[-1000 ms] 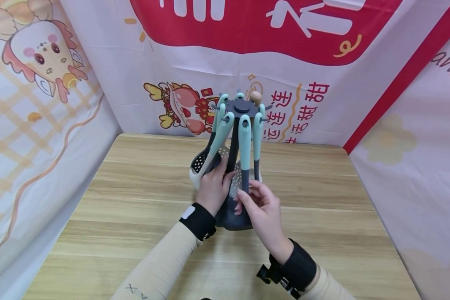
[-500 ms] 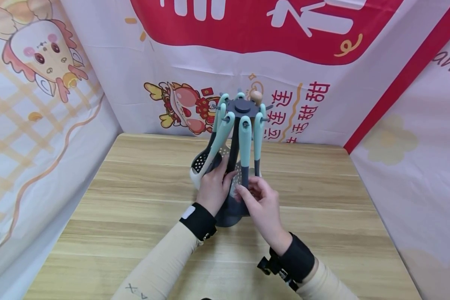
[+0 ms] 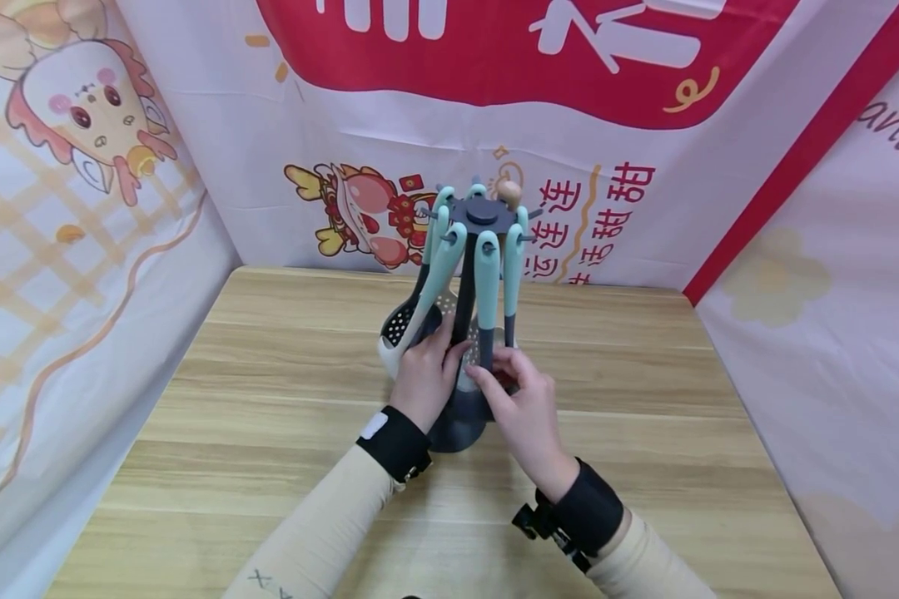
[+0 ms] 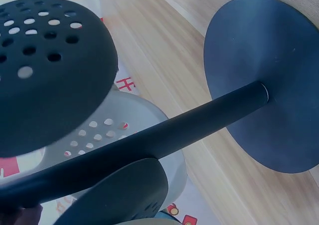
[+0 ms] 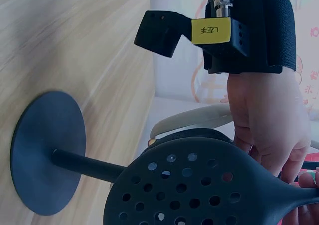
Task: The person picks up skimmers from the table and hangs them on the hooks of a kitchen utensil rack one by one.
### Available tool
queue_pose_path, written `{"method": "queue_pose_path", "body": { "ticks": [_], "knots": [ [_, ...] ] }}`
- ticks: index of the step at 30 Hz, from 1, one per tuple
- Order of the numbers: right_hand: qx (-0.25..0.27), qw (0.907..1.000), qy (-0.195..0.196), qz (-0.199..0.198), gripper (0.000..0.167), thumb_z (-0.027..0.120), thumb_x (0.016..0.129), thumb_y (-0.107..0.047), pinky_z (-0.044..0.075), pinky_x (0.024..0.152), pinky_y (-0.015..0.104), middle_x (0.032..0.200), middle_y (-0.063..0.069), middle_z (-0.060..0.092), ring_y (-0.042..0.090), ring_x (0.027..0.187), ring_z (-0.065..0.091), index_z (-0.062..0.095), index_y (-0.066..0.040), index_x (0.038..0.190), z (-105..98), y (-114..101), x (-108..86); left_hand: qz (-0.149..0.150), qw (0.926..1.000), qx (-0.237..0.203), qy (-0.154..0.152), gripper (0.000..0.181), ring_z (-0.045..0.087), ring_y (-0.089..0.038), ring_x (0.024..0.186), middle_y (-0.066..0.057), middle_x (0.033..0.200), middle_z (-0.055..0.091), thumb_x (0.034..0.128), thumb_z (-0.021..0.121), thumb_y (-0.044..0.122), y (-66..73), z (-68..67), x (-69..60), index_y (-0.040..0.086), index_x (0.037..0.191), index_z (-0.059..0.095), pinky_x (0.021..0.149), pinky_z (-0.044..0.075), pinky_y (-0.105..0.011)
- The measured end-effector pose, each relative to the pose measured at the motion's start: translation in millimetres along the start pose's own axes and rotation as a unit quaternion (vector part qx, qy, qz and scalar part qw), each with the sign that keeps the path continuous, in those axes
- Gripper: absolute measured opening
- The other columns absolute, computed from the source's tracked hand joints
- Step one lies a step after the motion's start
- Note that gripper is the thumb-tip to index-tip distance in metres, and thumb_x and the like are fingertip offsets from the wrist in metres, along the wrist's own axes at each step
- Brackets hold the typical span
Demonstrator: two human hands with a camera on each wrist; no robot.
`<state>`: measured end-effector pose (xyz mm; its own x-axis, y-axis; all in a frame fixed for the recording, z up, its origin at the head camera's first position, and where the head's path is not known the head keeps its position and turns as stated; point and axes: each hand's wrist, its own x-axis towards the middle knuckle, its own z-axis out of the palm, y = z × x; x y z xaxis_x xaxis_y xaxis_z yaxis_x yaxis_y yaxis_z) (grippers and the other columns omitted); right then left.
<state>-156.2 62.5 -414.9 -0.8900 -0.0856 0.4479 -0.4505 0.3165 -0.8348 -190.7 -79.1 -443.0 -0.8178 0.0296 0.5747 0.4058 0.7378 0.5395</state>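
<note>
A dark utensil rack (image 3: pixel 483 215) with a round top stands upright on the wooden table, and several utensils with teal handles hang from its hooks. My left hand (image 3: pixel 423 374) grips the rack's pole (image 3: pixel 465 291) below the handles. At the front hangs a dark skimmer (image 5: pixel 199 185), full of round holes, by its teal handle (image 3: pixel 487 283). My right hand (image 3: pixel 528 416) pinches the skimmer's neck between thumb and fingers. In the left wrist view the pole meets its round base (image 4: pixel 264 50). My right fingers partly cover the skimmer's head in the head view.
A white ladle-like utensil (image 3: pixel 389 356) and a second dark perforated one (image 3: pixel 399 324) hang left of the pole. The wooden table (image 3: pixel 607 499) extends around the rack. Printed cloth (image 3: pixel 389 116) rises behind it and at both sides.
My right hand has moved slightly up and away from me, and the skimmer's head has swung inward toward the pole. My left hand stays on the pole.
</note>
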Motion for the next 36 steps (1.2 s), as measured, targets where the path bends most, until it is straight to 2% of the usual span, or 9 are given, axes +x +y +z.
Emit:
{"method": "queue_pose_path", "body": {
  "ticks": [10,20,26,36],
  "knots": [
    [-0.029,0.9991,-0.002,-0.031,0.02,0.074,0.089,-0.012,0.062,0.068,0.031,0.094,0.012,0.077,0.02,0.079,0.075,0.066,-0.001,0.103,1,1,2.6,0.005,1.0,0.002,0.001,0.034,0.072,-0.032,0.092,-0.019,0.102,0.07,0.0985,0.061,0.012,5.2,0.3,-3.5,0.0,0.129,0.054,0.076,0.06,-0.042],
    [-0.054,0.9974,0.006,-0.049,0.019,0.075,0.088,-0.009,0.062,0.068,0.032,0.093,0.013,0.077,0.02,0.08,0.075,0.067,0.001,0.102,1,0,6.2,0.0,1.0,0.006,0.0,0.039,0.071,-0.034,0.097,-0.023,0.108,0.069,0.0984,0.06,0.008,10.1,0.4,-5.0,-0.004,0.134,0.049,0.082,0.06,-0.042],
    [-0.05,0.9977,0.007,-0.045,0.019,0.075,0.087,-0.01,0.062,0.069,0.031,0.095,0.015,0.076,0.021,0.078,0.074,0.067,0.0,0.102,1,-2,7.6,-0.02,0.9996,-0.012,-0.016,0.047,0.07,-0.036,0.1,-0.025,0.117,0.067,0.0998,0.057,0.008,16.1,-0.3,-4.1,-0.003,0.142,0.041,0.085,0.059,-0.045],
    [-0.073,0.9953,0.011,-0.063,0.024,0.078,0.085,-0.016,0.055,0.06,0.023,0.093,0.013,0.075,0.013,0.065,0.063,0.07,-0.001,0.103,0,4,5.7,-0.059,0.9977,-0.015,-0.029,0.056,0.068,-0.04,0.102,-0.027,0.124,0.062,0.0999,0.056,0.006,23.9,1.1,-8.8,-0.004,0.149,0.031,0.087,0.058,-0.049]
  ]
}}
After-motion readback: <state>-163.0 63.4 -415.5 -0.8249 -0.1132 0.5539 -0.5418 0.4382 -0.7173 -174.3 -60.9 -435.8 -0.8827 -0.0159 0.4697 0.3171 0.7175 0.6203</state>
